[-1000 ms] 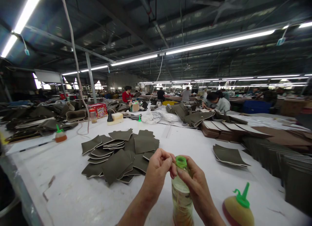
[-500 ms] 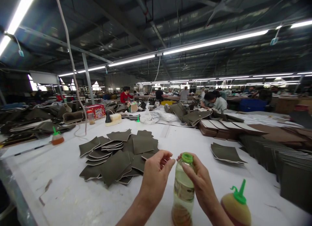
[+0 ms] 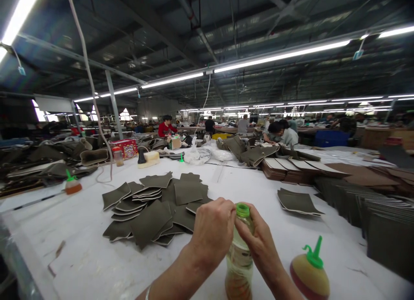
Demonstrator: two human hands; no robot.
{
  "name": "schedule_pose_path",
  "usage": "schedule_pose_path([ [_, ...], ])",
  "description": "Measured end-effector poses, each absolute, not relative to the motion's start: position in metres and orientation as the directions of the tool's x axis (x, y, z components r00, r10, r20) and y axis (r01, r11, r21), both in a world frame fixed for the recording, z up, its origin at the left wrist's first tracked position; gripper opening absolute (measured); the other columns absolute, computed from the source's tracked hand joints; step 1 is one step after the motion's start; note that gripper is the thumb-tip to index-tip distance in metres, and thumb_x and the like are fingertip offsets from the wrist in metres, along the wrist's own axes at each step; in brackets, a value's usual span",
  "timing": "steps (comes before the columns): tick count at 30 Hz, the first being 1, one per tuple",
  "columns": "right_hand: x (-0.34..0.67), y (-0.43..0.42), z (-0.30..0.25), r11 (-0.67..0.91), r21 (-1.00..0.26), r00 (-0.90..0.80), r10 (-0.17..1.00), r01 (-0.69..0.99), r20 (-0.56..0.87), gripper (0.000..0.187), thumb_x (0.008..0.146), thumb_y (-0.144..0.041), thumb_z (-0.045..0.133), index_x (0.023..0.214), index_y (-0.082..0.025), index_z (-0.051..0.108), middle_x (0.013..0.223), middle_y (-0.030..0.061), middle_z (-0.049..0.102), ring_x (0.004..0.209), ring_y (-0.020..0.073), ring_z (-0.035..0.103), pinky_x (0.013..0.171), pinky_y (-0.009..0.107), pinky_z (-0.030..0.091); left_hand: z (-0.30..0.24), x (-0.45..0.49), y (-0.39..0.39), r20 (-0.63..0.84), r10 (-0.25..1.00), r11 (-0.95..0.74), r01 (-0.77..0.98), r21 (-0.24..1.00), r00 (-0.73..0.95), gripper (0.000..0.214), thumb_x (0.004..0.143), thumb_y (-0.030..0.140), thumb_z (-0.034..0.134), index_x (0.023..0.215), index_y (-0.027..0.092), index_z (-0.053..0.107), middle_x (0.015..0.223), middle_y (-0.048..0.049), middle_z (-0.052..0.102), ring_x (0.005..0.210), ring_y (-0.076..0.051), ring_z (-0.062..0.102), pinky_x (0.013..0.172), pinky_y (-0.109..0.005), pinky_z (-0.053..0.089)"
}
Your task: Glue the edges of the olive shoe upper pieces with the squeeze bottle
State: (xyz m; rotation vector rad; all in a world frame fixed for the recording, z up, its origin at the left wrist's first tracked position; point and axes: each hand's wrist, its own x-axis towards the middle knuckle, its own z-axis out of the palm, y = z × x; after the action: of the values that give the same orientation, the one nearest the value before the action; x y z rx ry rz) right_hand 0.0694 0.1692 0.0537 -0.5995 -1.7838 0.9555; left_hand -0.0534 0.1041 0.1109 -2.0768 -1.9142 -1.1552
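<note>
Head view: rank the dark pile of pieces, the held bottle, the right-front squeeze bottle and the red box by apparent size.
1. Dark pile of pieces
2. Held bottle and right-front squeeze bottle: too close to rank, since the held one is partly covered
3. Red box

The left hand (image 3: 215, 224) is showing its back, fingers bending inward; the right hand (image 3: 260, 237) is gripping upright, and both forearms (image 3: 183, 267) are slanting inward.
</note>
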Motion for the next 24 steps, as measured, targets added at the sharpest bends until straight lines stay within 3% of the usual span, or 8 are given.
schedule_pose_path([
  [4,0.069,0.166,0.057,0.584,-0.811,-0.411,0.731,-0.035,0.544,0.018,0.088,-0.035,0.054,0.099,-0.022,0.049,0.087,-0.0016,0.056,0.08,0.0162,0.053,0.073,0.026,0.042,0.119,-0.058,0.102,0.56,0.828,-0.257,0.912,0.319,0.038,0.021,0.087,0.018,0.044,0.079,0.018,0.063,0.079,-0.0039,0.066,0.07,-0.018,0.058,0.065,-0.03,0.038],
  [6,0.069,0.164,0.059,0.581,-0.812,-0.408,0.732,-0.042,0.545,0.017,0.088,-0.034,0.054,0.099,-0.022,0.049,0.087,-0.0014,0.056,0.081,0.0165,0.053,0.073,0.026,0.042,0.119,-0.06,0.102,0.557,0.83,-0.283,0.887,0.366,0.035,0.018,0.085,0.017,0.045,0.077,0.018,0.06,0.076,-0.0032,0.063,0.067,-0.016,0.054,0.063,-0.03,0.036],
  [8,0.069,0.163,0.059,0.569,-0.821,-0.407,0.741,-0.042,0.535,0.018,0.088,-0.035,0.054,0.099,-0.022,0.05,0.087,-0.0009,0.057,0.081,0.017,0.053,0.073,0.027,0.042,0.115,-0.062,0.104,0.534,0.845,-0.323,0.781,0.534,-0.016,0.014,0.082,0.016,0.047,0.073,0.017,0.058,0.071,-0.0008,0.059,0.063,-0.013,0.049,0.061,-0.028,0.035],
  [11,0.07,0.162,0.058,0.551,-0.833,-0.416,0.748,-0.045,0.517,0.021,0.087,-0.038,0.055,0.1,-0.021,0.051,0.085,-0.0006,0.057,0.078,0.0174,0.052,0.071,0.027,0.042,0.107,-0.066,0.109,0.419,0.906,-0.356,0.423,0.833,-0.062,0.009,0.077,0.017,0.052,0.069,0.017,0.056,0.06,0.0029,0.05,0.056,-0.01,0.043,0.054,-0.023,0.033],
  [13,0.07,0.163,0.057,0.538,-0.841,-0.431,0.745,-0.061,0.509,0.022,0.087,-0.038,0.055,0.101,-0.021,0.051,0.084,-0.0009,0.057,0.076,0.0171,0.051,0.069,0.027,0.042,0.103,-0.069,0.111,0.362,0.932,-0.345,0.225,0.911,-0.037,0.007,0.075,0.019,0.055,0.069,0.015,0.056,0.057,0.0041,0.047,0.053,-0.008,0.04,0.05,-0.021,0.031],
  [20,0.07,0.164,0.057,0.523,-0.844,-0.46,0.724,-0.121,0.515,0.02,0.085,-0.038,0.057,0.095,-0.021,0.054,0.08,-0.0015,0.056,0.073,0.0158,0.049,0.065,0.025,0.04,0.095,-0.074,0.107,0.318,0.947,-0.312,-0.097,0.945,0.048,0.011,0.075,0.023,0.062,0.072,0.013,0.058,0.055,0.0054,0.045,0.05,-0.005,0.036,0.048,-0.02,0.027],
  [24,0.072,0.162,0.057,0.503,-0.853,-0.475,0.723,-0.137,0.502,0.019,0.084,-0.037,0.058,0.093,-0.021,0.055,0.078,-0.0017,0.054,0.071,0.0153,0.047,0.063,0.025,0.039,0.093,-0.076,0.104,0.316,0.947,-0.309,-0.118,0.944,0.053,0.013,0.073,0.024,0.065,0.071,0.013,0.058,0.058,0.0046,0.048,0.051,-0.005,0.037,0.05,-0.02,0.028],
])
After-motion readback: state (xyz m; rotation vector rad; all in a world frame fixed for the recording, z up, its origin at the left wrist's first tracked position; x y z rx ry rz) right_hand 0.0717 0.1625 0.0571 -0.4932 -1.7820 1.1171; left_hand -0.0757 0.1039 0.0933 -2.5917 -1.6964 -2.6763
